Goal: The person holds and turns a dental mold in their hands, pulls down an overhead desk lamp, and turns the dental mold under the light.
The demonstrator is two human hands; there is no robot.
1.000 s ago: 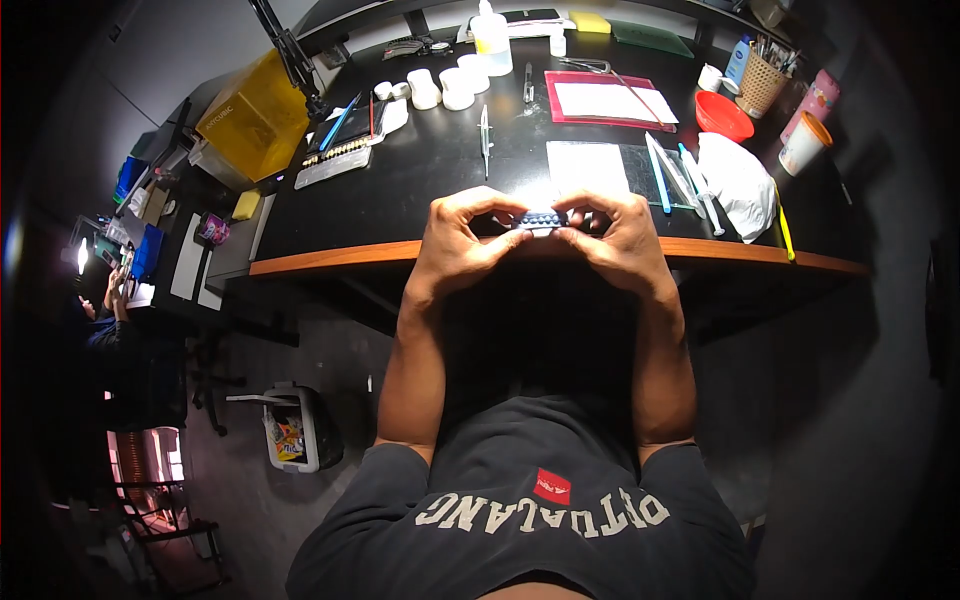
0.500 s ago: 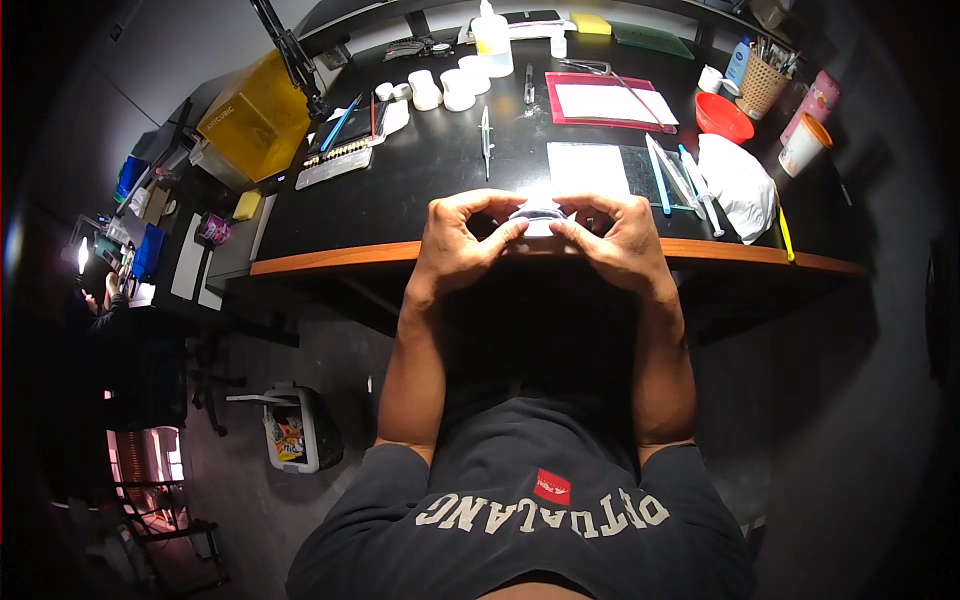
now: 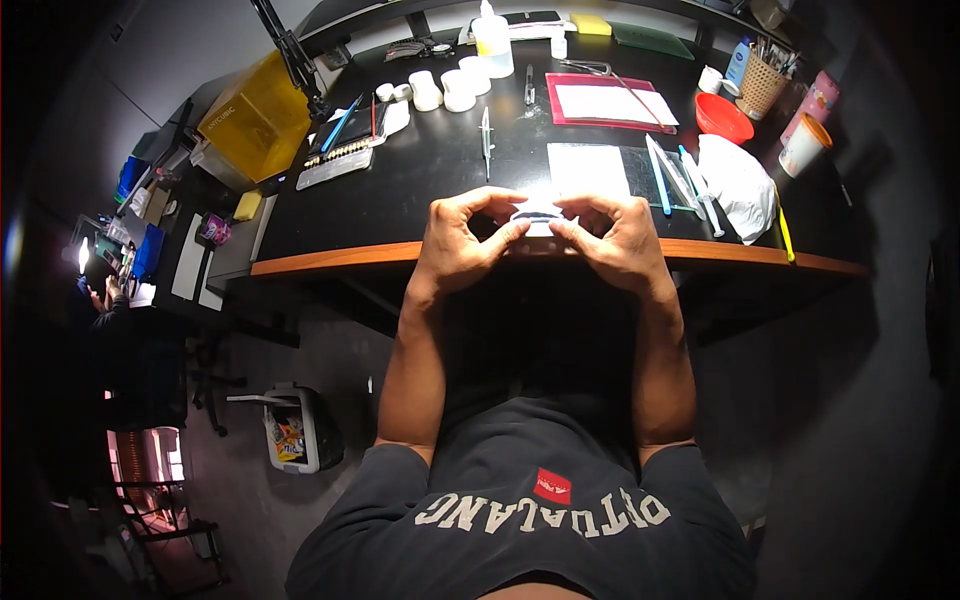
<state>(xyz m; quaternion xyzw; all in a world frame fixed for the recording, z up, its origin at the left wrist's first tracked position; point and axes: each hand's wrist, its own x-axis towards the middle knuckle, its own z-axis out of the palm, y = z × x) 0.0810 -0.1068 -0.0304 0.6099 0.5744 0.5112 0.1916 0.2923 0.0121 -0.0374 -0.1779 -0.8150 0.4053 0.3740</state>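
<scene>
Both my hands are at the table's front edge, pinching one small white and grey piece with a dark curved band across it [image 3: 540, 216]. Its exact kind cannot be told under the bright glare. From the left, my left hand [image 3: 458, 240] grips it with thumb in front and fingers curled behind. Opposite, my right hand [image 3: 624, 243] closes on its other side in the same way. My fingers cover both ends of the piece. Beyond it lie a sheet of white paper [image 3: 588, 170] and a slim metal tool [image 3: 487, 140].
White jars [image 3: 458, 92] and a clear bottle [image 3: 494, 45] stand at the back. To the right are a red bowl [image 3: 724, 118], a white plastic bag [image 3: 738, 185] and a cup [image 3: 803, 148]. A yellow box [image 3: 255, 118] stands left; farther left, another person's hand [image 3: 113, 288] shows.
The white and grey piece has tilted slightly between my fingers, and its dark band looks different. Both hands have shifted only a little.
</scene>
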